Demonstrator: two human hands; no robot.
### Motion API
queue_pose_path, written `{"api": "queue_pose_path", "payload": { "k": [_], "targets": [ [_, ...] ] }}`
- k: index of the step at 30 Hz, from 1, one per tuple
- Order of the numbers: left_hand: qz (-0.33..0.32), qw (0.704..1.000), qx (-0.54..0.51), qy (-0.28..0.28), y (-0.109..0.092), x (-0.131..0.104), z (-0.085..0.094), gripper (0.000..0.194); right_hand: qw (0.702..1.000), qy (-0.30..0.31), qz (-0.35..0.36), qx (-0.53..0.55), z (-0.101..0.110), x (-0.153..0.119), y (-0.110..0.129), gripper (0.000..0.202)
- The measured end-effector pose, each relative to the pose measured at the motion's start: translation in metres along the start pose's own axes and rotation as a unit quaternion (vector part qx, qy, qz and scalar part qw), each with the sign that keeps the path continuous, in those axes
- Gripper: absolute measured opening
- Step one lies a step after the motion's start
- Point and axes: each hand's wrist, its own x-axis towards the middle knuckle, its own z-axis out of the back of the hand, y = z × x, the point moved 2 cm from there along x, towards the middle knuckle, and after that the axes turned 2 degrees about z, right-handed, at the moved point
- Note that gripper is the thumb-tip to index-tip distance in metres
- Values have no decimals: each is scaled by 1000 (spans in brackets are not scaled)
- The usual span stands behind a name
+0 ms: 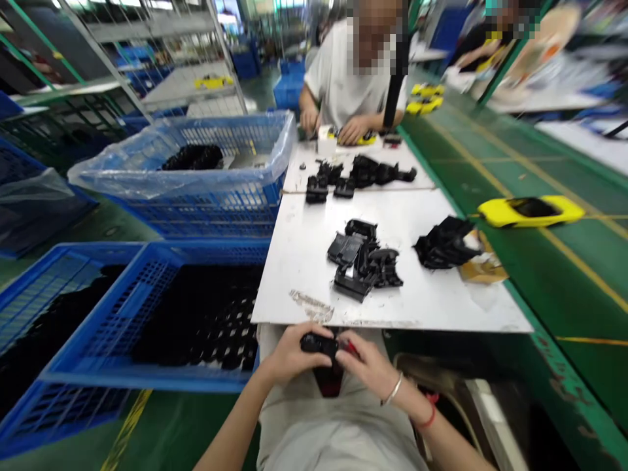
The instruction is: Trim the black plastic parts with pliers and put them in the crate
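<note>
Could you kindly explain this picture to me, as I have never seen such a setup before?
There is no machine here, just a person working bare-handed, seen by one camera worn on their head and looking forward and down. The left hand holds a small black part above the lap; the right hand meets it, gripping something red, too hidden to identify. On the white table lies a loose pile of black plastic parts. To the left, a blue crate holds many black pieces. At the far end sits a co-worker.
</note>
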Motion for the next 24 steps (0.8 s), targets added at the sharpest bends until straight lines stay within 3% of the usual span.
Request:
{"api": "queue_pose_path", "payload": {
  "k": [5,9,14,18,24],
  "targets": [
    [-29,999,26,1,-8,-15,-6,44,966,93,-56,233,-9,-6,8,46],
    [-44,996,74,27,-16,-27,-11,44,928,125,-115,332,-9,-17,20,39],
    [-34,986,156,40,-35,-47,-15,36,926,80,-166,329,-11,-23,26,22],
    [-76,973,212,42,-40,-57,-16,33,936,55,-182,296,-15,-23,27,17],
    [-128,944,298,62,-30,-59,-4,42,975,50,-99,195,-16,-19,26,11]
  ]
}}
